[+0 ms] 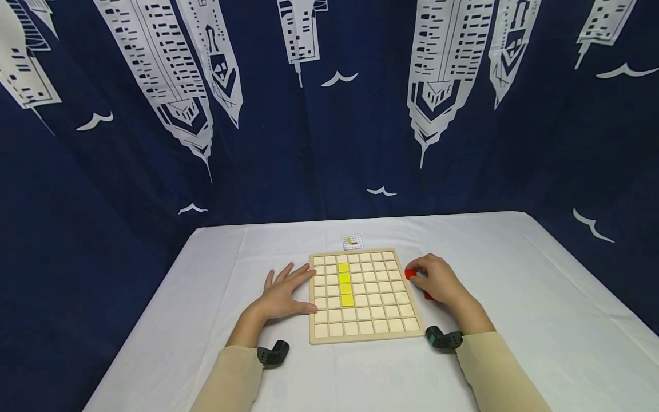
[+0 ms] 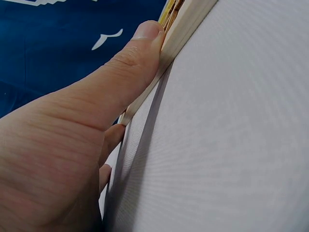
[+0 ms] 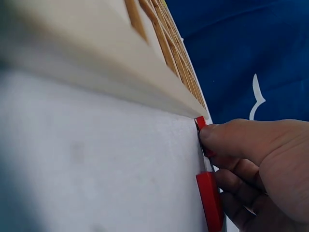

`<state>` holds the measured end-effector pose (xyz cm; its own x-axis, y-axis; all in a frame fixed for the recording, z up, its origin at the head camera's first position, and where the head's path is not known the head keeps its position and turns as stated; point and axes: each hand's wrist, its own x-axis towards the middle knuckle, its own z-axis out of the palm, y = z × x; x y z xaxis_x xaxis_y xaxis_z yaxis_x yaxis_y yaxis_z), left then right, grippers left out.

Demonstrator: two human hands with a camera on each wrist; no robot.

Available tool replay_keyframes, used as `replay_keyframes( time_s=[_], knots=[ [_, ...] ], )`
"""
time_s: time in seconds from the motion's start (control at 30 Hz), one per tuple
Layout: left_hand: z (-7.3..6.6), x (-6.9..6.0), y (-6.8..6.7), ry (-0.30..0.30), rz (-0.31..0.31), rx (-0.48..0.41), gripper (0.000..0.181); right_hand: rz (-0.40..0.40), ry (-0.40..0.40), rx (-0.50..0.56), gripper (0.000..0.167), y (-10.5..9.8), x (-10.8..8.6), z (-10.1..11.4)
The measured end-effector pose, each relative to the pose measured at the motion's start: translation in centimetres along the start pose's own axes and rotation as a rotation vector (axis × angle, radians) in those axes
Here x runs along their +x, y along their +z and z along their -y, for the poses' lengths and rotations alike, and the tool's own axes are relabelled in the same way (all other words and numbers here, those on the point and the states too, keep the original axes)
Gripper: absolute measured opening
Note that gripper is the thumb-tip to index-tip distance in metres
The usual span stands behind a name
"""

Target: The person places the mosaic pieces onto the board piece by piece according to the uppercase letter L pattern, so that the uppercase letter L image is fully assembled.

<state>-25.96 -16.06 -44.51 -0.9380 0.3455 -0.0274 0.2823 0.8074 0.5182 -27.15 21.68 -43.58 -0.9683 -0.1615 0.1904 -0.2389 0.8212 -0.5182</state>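
A square wooden grid board [image 1: 366,339] lies on the table, with several yellow tiles [image 1: 344,278] in one column of its cells. My left hand [image 1: 280,296] has its fingers spread, and its thumb and fingertips touch the board's left edge. Just off the board's right side, my right hand [image 1: 436,278] pinches a red tile [image 3: 201,123] between thumb and fingers. A second red tile [image 3: 209,202] lies on the cloth by the curled fingers of that hand; in the head view it is partly hidden under the hand.
Behind the board's far edge lies a small card [image 1: 352,242] printed with a grid and coloured squares. White cloth [image 1: 540,297] covers the table. A dark blue curtain [image 1: 319,143] with white building prints hangs behind it. Each wrist wears a black camera band [image 1: 274,354].
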Motion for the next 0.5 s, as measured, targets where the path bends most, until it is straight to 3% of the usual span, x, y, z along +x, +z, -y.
replay_keyframes(
  time_s=[0.23, 0.5],
  knots=[
    [0.07, 0.06, 0.02, 0.007, -0.002, 0.011, 0.093, 0.03, 0.011, 0.036, 0.022, -0.41, -0.08, 0.07],
    [-0.06, 0.0, -0.16, 0.011, 0.001, 0.014, 0.092, 0.06, -0.038, 0.085, 0.021, -0.54, -0.24, 0.94]
  ],
)
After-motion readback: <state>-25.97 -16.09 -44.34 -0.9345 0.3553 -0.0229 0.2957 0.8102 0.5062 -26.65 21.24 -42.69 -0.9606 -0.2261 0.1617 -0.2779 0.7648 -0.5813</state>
